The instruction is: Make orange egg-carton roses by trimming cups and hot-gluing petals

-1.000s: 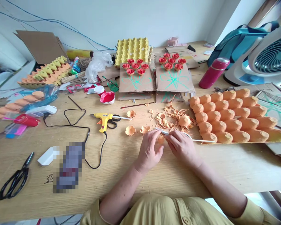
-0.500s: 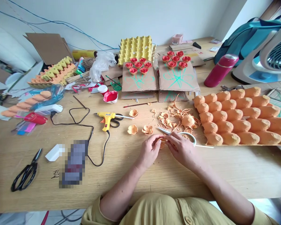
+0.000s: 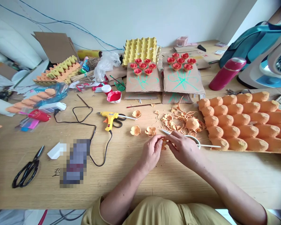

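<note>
Between the fingertips of both hands is a small orange egg-carton cup piece [image 3: 164,146], mostly hidden by the fingers. My left hand [image 3: 152,151] pinches it from one side, my right hand [image 3: 184,147] from the other. Partly beneath my right hand lie white-handled scissors [image 3: 199,141], their blade tip pointing left. Just beyond are orange carton scraps [image 3: 175,122] with a loose cup among them. To the left, cut flower-shaped cups [image 3: 135,130] rest on the wooden table [image 3: 121,175].
A yellow glue gun [image 3: 110,118] with its black cord lies left of the cups. The orange egg tray [image 3: 243,122] sits at right. Cardboard panels [image 3: 144,82] bearing red flowers stand behind. Black scissors [image 3: 28,168] lie front left; a pink bottle [image 3: 227,75] and a fan [image 3: 267,62] are back right.
The camera view has turned slightly, so everything on the table appears a little farther right. Both hands stay together on the orange cup piece, with only slight finger movement.
</note>
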`<state>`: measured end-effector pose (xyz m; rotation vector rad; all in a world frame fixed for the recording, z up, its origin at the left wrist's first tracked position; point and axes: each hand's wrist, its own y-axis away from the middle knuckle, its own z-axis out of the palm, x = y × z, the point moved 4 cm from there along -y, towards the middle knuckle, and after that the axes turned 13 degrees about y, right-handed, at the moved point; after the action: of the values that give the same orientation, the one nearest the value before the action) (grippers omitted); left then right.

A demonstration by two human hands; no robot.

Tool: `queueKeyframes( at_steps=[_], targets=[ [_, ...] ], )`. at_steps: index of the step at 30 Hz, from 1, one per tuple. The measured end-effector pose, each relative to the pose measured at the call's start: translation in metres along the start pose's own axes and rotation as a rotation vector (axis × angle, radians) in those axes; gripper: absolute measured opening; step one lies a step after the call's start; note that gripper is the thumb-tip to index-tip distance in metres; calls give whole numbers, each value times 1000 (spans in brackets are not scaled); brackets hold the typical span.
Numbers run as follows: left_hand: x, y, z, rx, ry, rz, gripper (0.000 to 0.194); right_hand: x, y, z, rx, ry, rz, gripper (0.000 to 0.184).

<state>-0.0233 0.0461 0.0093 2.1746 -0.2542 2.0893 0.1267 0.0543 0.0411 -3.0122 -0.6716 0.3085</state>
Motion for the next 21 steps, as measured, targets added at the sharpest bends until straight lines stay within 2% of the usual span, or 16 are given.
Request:
queueKeyframes(
  at_steps=[3,12,14,17,19,21],
  targets=[
    [-2,0,-2,18,20,-35,33,-1,-2,4,24,-8,-5,28],
    [-3,1,-1,12,114,-127,39,1,-1,7,11,-38,15,20],
    [-2,1,1,-15,93,-95,34,2,0,7,17,-56,18,20],
    [1,2,4,-45,-11,25,33,3,0,6,37,-71,18,21],
    [2,3,5,-24,-92,84,36,2,0,6,50,-71,13,21],
    [0,3,5,12,-127,87,37,1,0,6,52,-61,14,21]
  ],
)
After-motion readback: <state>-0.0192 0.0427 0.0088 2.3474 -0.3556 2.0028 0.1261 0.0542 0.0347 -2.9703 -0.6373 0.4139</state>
